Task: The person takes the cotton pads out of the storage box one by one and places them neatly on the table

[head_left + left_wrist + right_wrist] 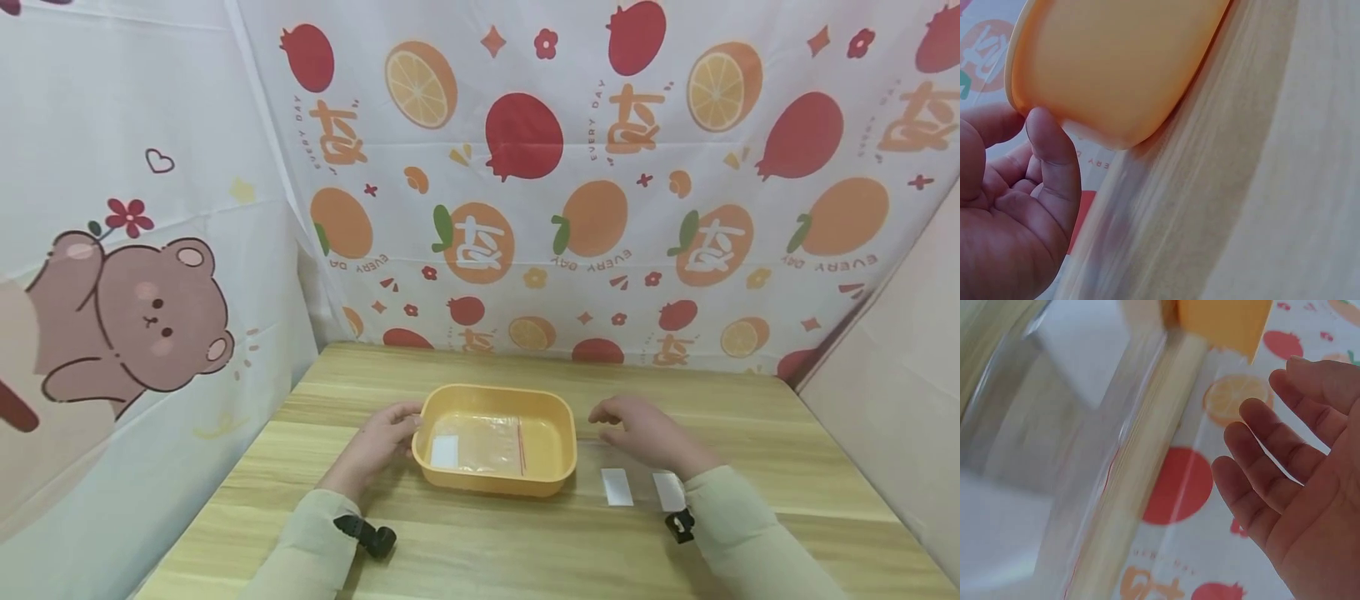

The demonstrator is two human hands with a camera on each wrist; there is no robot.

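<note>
1. left hand (392, 435) — thumb and finger pinch the left end of the yellow tray (487, 483).
2. right hand (648, 429) — loosely bent, holding nothing, just beside the tray's right end.
3. the tray sits on the wooden table (465, 550); a clear bag (489, 446) lies inside.
4. clear plastic (1029, 431) with white patches (617, 487) lies near the right hand.

Says "EVERY DAY" repeatedly on the fruit cloth (570, 158) beyond left grip (381, 437) and right grip (641, 429), beside stylised characters (634, 123) hard to read.
</note>
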